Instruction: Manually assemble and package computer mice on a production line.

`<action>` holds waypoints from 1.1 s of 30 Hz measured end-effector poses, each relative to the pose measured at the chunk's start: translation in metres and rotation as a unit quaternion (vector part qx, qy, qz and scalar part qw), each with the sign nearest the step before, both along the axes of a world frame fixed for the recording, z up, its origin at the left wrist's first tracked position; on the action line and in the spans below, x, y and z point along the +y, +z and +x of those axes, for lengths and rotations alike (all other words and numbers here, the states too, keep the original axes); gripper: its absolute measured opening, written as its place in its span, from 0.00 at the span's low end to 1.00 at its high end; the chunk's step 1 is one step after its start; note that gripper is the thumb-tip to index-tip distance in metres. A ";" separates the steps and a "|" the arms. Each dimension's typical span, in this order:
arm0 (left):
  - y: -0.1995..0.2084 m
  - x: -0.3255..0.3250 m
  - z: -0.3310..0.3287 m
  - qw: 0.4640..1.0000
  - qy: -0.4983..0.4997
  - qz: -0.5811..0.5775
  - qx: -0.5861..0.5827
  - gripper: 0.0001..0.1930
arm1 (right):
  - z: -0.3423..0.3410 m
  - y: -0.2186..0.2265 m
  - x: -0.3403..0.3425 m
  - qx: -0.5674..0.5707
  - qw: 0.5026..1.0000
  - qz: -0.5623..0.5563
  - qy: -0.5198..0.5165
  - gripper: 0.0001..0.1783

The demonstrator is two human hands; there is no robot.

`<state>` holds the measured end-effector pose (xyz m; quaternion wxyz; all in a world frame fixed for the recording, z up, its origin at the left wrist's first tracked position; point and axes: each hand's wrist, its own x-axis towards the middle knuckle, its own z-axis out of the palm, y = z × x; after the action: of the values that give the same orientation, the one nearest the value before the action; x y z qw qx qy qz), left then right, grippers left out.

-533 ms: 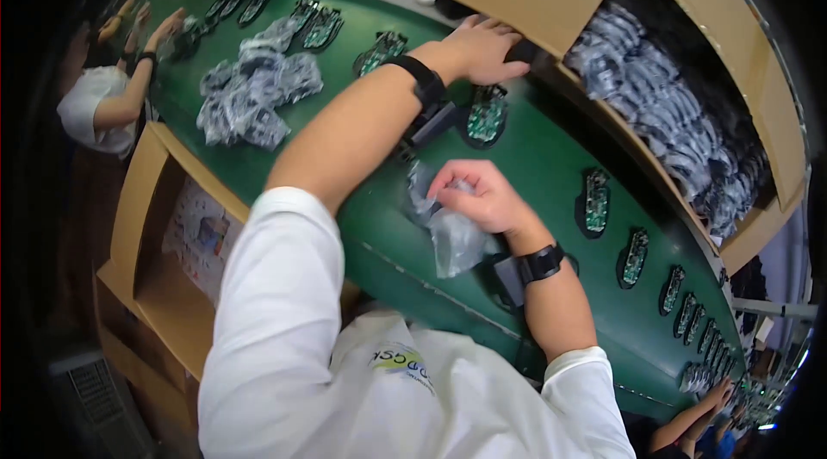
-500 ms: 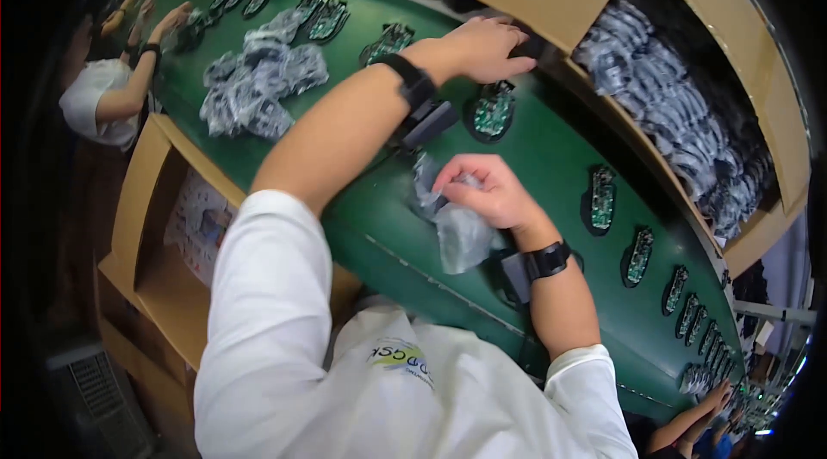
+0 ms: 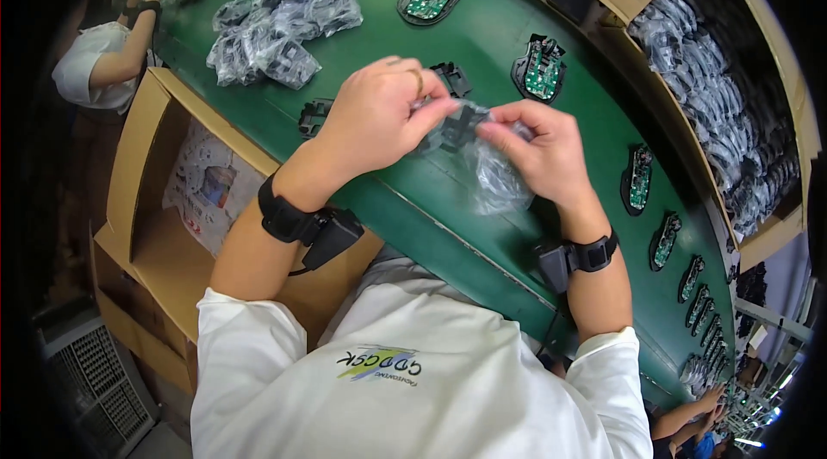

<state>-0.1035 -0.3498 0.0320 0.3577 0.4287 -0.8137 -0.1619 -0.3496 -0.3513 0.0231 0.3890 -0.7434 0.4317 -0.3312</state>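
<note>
- Green counter (image 3: pixel 482 226) curves from far left to near right, carrying circuit boards (image 3: pixel 541 70) in black shells.
- Cardboard box (image 3: pixel 741 106) at far right holds bagged black parts.
- Heap of filled bags (image 3: pixel 276 24) lies far left.
- Left hand (image 3: pixel 379 114) and right hand (image 3: pixel 538 153), fingers pinched closed, together grip a clear plastic bag (image 3: pixel 495 175) with a black part (image 3: pixel 461 125) above the counter's middle.

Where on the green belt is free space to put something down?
The green belt is bare between the pile of bagged parts and the circuit board. The near strip below the clear bag is also free. The belt's right end is crowded with boards.
</note>
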 end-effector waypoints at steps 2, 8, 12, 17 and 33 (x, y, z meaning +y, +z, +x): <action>-0.006 -0.004 -0.004 0.999 0.004 -0.028 0.028 0.08 | 0.000 0.012 -0.003 0.033 0.998 0.032 -0.045 0.08; 0.000 -0.005 -0.004 0.970 0.060 0.168 0.164 0.13 | 0.012 0.028 -0.017 -0.016 0.996 -0.043 -0.083 0.07; -0.003 -0.008 0.002 0.960 0.093 0.171 0.201 0.11 | 0.013 0.027 -0.027 -0.024 0.993 -0.081 -0.080 0.07; -0.016 -0.010 0.009 0.959 0.082 0.116 0.245 0.07 | 0.015 0.023 -0.035 -0.072 0.993 -0.002 -0.098 0.08; -0.004 -0.011 0.018 0.658 -0.037 0.474 0.584 0.24 | 0.028 0.003 -0.018 -0.087 0.986 -0.138 -0.045 0.09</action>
<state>-0.0850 -0.3609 0.0277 0.5009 0.3266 -0.2656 -0.7562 -0.3220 -0.3689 0.0261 0.3033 -0.7379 0.3796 -0.4685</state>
